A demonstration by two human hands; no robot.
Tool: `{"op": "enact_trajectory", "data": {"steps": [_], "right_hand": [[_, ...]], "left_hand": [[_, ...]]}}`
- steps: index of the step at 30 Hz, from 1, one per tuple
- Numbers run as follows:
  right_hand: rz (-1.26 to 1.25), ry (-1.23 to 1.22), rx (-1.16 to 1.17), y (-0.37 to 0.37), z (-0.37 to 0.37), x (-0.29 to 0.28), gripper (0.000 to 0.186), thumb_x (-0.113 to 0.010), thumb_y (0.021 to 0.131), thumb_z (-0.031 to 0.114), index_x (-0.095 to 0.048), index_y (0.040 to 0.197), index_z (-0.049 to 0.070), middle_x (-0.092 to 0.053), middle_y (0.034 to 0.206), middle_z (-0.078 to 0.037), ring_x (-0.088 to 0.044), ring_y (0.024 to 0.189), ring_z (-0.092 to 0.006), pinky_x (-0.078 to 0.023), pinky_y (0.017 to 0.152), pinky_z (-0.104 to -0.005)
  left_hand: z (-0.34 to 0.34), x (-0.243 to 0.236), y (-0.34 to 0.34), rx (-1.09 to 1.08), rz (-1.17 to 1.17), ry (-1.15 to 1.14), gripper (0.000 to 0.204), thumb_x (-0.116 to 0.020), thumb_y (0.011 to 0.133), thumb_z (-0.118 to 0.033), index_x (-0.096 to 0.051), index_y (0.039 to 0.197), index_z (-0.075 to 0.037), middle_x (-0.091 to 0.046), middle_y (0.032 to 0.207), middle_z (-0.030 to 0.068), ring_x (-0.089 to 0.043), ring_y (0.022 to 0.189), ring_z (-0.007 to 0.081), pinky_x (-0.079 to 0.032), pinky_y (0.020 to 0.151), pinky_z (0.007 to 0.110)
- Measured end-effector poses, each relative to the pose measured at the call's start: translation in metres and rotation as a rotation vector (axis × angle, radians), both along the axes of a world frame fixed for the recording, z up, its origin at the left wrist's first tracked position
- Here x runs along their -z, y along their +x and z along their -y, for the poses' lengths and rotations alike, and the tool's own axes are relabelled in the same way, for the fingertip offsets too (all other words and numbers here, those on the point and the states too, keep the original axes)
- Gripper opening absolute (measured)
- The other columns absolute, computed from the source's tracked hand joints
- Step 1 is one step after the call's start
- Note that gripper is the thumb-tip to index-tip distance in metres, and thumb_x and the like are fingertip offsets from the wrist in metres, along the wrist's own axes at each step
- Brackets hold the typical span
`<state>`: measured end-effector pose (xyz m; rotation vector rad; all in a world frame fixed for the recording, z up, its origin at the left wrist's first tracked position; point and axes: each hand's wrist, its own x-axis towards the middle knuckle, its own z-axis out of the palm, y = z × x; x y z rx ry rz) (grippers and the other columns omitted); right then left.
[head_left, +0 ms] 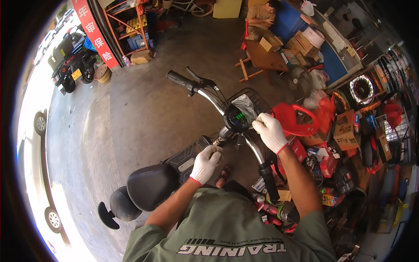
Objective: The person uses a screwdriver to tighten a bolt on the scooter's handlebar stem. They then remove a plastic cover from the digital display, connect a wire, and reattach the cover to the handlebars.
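Right gloved hand [271, 131] pinches something small I can't make out just right of the e-bike's display [236, 118], left gloved hand [206, 162] curled shut below it, so a slip could scratch that screen.

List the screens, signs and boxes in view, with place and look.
Display: round, dark, green lit, mid-handlebar by the right hand.
Banner: long, red, white characters, upper left.
Boxes: brown cardboard, stacked at right.
Boxes: brown cardboard, on the far table.
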<state>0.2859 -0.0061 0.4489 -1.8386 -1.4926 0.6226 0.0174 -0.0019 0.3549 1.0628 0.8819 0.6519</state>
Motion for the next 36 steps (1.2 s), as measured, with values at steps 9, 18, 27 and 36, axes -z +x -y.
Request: {"op": "enact_trajectory", "data": {"steps": [9,18,27,36], "right_hand": [[-0.36,-0.049,-0.034,0.035,-0.01,0.004,0.021,-0.064,0.094,0.013,-0.059,0.077,0.002,-0.061,0.07,-0.002,-0.055,0.067,-0.0079,-0.045,0.064,-0.0265],[-0.674,-0.111,-0.296,0.065,-0.027,0.009,0.017,-0.061,0.099,0.007,-0.058,0.083,0.002,-0.066,0.081,-0.004,-0.063,0.07,-0.0105,-0.05,0.069,-0.0249],[-0.942,-0.177,-0.337,0.083,-0.042,0.027,0.015,-0.063,0.097,0.007,-0.063,0.084,0.0,-0.067,0.077,-0.004,-0.065,0.065,-0.0107,-0.052,0.065,-0.0251],[-0.92,-0.261,-0.34,0.1,-0.053,0.014,0.016,-0.065,0.099,0.011,-0.065,0.086,0.002,-0.071,0.084,-0.006,-0.066,0.067,-0.0112,-0.055,0.066,-0.0239]], "left_hand": [[0.024,-0.001,0.007,-0.096,-0.096,-0.015,0.023,-0.055,0.102,-0.009,-0.067,0.117,0.003,-0.071,0.095,0.0043,-0.06,0.078,0.0067,-0.052,0.072,0.024],[0.077,0.001,0.056,-0.387,-0.313,0.047,0.023,-0.056,0.099,-0.008,-0.068,0.113,0.005,-0.071,0.091,0.0057,-0.062,0.072,0.0087,-0.053,0.068,0.026],[0.158,-0.014,0.094,-0.654,-0.357,-0.08,0.023,-0.056,0.101,-0.009,-0.068,0.116,0.004,-0.071,0.092,0.007,-0.064,0.077,0.0102,-0.055,0.073,0.025],[0.17,0.009,0.1,-0.759,-0.268,-0.09,0.023,-0.057,0.101,-0.012,-0.067,0.116,0.003,-0.07,0.091,0.0071,-0.063,0.074,0.0114,-0.054,0.071,0.026]]}}
